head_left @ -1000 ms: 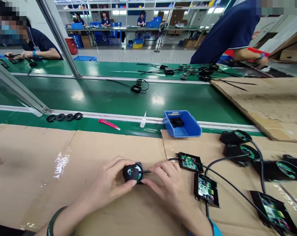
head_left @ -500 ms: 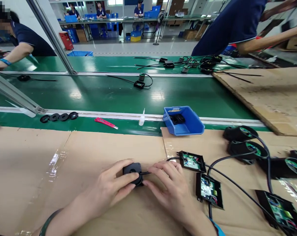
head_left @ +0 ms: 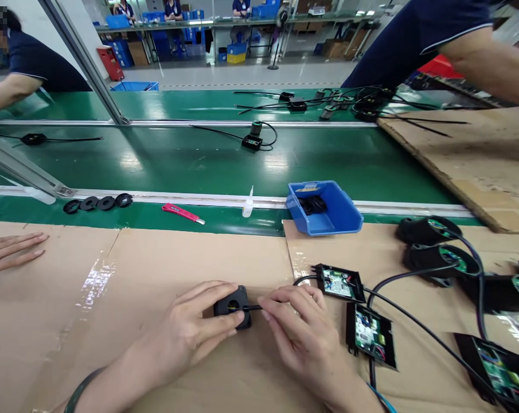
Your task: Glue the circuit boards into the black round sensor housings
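Head view, nearest first: the left hand [head_left: 188, 327] pinches a black housing [head_left: 242, 295] between thumb and fingers, probably to steady it on the cardboard [head_left: 199, 252]. The right hand [head_left: 302, 321] pinches a black cable [head_left: 253, 308] between thumb and fingertips just beside it, seemingly to keep the lead straight where it meets the housing. Whether that lead continues to the nearby boards is hidden by the hand.

Beside the right hand, the open boxes [head_left: 371, 335] lie with circuit boards facing up, perhaps for easy access; the round-ended housings [head_left: 418, 260] sit beyond them. The blue bin [head_left: 343, 217] probably keeps its black parts together. Along the cardboard's far edge, the bottle [head_left: 248, 206], red cutter [head_left: 182, 212] and black rings [head_left: 72, 206] seem set within reach but out of the way. At left, a co-worker's hand [head_left: 12, 252] lies spread on the cardboard.

Counted, near to far: one pinched housing, three open boxes, four round-ended housings in sight (one cropped), one bin, one cutter, one bottle, four rings; on the green belt [head_left: 177, 172], two cabled units [head_left: 251, 142]; then a tangled heap [head_left: 371, 106], too jumbled to count.
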{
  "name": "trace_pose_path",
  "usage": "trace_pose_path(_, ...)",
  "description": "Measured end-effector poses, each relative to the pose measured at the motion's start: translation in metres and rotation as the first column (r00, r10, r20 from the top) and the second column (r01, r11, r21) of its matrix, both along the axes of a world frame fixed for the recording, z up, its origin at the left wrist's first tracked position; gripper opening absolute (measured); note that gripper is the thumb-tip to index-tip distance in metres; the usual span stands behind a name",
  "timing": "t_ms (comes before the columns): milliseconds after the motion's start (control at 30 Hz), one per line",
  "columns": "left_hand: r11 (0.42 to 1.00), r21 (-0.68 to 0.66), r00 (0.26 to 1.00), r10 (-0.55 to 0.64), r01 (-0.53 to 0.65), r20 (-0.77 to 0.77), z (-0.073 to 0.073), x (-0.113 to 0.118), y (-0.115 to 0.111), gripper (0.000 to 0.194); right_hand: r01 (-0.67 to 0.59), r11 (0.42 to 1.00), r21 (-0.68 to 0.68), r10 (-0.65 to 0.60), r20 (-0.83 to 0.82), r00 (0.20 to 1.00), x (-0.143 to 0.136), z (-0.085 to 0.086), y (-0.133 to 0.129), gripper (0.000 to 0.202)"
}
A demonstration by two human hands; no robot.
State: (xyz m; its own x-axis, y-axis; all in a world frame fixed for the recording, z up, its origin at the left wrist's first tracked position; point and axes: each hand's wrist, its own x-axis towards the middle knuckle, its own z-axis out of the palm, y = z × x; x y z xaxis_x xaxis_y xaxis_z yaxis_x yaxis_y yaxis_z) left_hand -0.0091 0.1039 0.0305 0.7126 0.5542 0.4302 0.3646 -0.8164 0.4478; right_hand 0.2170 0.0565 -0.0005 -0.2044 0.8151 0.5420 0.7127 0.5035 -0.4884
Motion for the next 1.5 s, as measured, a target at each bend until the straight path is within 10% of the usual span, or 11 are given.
trace_pose_path(500,0.977,0.204,0.979,0.096,-0.058,-0.183,0.006,0.01,-0.005,0.02,-0.022,1.0,-0.003,0.022,0.02,1.0,0.003,-0.003,-0.003,0.029)
trace_pose_path(633,0.97,0.241,0.979,0.091,-0.046,-0.181,-0.007,0.017,-0.008,0.044,-0.015,1.0,-0.004,0.015,0.046,0.999,0.003,0.001,-0.003,0.028)
trace_pose_path(767,0.981,0.175,0.989,0.108,-0.089,-0.103,-0.027,0.018,-0.009,0.016,0.049,0.996,0.074,-0.053,0.057,0.997,0.003,0.009,-0.008,0.023)
trace_pose_path(867,0.992,0.084,0.995,0.098,-0.095,-0.028,-0.037,0.015,-0.009,0.01,-0.007,0.986,-0.166,-0.001,-0.048,0.999,-0.001,0.014,-0.013,0.018)
trace_pose_path(967,0.994,0.068,0.995,0.077,-0.082,0.067,-0.044,0.012,-0.008,0.009,-0.121,0.812,-0.571,0.032,-0.163,0.986,-0.011,0.008,-0.012,0.027)
trace_pose_path(1067,0.989,0.12,0.991,0.074,-0.087,0.11,-0.05,0.011,-0.009,0.01,-0.185,0.7,-0.69,-0.038,-0.295,0.955,-0.024,-0.004,-0.006,0.052)
trace_pose_path(1233,0.933,0.309,0.961,0.105,-0.184,0.256,-0.055,0.011,-0.013,0.017,-0.339,0.6,-0.725,-0.251,-0.573,0.78,-0.04,-0.008,-0.006,0.075)
trace_pose_path(1400,0.908,0.337,0.94,0.144,-0.25,0.309,-0.042,0.009,-0.016,0.029,-0.66,0.541,-0.522,-0.379,-0.851,0.363,-0.051,0.002,-0.012,0.073)
trace_pose_path(1500,0.965,0.155,0.939,0.154,-0.209,0.307,-0.03,0.01,-0.018,0.04,-0.657,0.56,-0.505,-0.42,-0.856,0.3,-0.052,0.0,-0.012,0.075)
